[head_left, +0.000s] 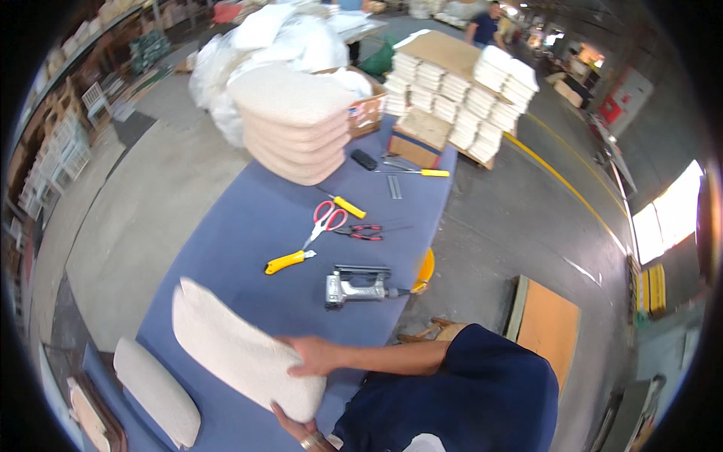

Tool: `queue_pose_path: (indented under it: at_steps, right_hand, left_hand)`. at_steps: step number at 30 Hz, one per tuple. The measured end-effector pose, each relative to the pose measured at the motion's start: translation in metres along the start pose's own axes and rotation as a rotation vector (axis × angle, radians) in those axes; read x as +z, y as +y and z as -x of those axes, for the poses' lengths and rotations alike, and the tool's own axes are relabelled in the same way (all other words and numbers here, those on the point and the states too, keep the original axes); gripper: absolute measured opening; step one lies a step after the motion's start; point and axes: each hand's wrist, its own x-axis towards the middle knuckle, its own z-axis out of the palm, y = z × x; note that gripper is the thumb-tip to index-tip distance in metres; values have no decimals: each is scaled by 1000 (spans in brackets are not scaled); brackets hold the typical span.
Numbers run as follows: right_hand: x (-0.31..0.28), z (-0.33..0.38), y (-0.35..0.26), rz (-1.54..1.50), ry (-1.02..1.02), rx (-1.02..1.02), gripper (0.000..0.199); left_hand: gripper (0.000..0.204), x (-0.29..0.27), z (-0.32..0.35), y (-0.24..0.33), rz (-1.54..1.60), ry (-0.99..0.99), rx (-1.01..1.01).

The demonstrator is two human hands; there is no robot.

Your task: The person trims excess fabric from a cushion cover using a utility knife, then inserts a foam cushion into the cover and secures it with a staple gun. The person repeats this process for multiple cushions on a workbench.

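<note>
Setting: workshop hall with a concrete floor [143, 203] marked by a yellow line; another person stands at the far end.
Worktop [256, 218]: long, covered in blue fabric, running from the near left edge toward the far stacks.
Panel stacks [467, 98]: white padded panels piled on a pallet beyond the worktop's far end.
Cushion stack [290, 124]: cream upholstered seat cushions piled on the far part of the worktop, white bagged material behind them.
Held cushion [233, 350]: cream upholstered pad, tilted, at the near end of the worktop, lifted between both hands.
Second cushion [154, 388]: same cream fabric, lying flat on the worktop just left of the held one.
Right hand [316, 355]: palm laid on the cushion's upper face near its right end; grip flat and holding the cushion.
Left hand [297, 429]: under the cushion's lower right end, a ring on one finger; grip supporting the cushion from below.
Pneumatic stapler [358, 286]: grey, lying on its side mid-worktop, near the right edge.
Scissors [325, 220]: red handles, beside red-handled pliers [361, 232].
Yellow-handled tool [290, 261]: lying left of the stapler.
</note>
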Motion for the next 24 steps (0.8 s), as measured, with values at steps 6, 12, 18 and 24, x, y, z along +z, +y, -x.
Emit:
queue_pose_path:
  at_steps: [6,12,18,24]
  right_hand:
    - [-162,-103,-48,-214,166,-147,73]
    - [-239,-116,38,-452,402,55,54]
    - [-235,-83,101,-426,461,323,39]
    - [-202,-123,101,-387,278,283,36]
  left_hand:
    - [58,188,-147,54,-81,-251,298]
    - [46,322,-289,34,-152,-274,281]
    - [96,313,-392,-85,-895,95,368]
    - [79,296,-368,-62,-1262,114,505]
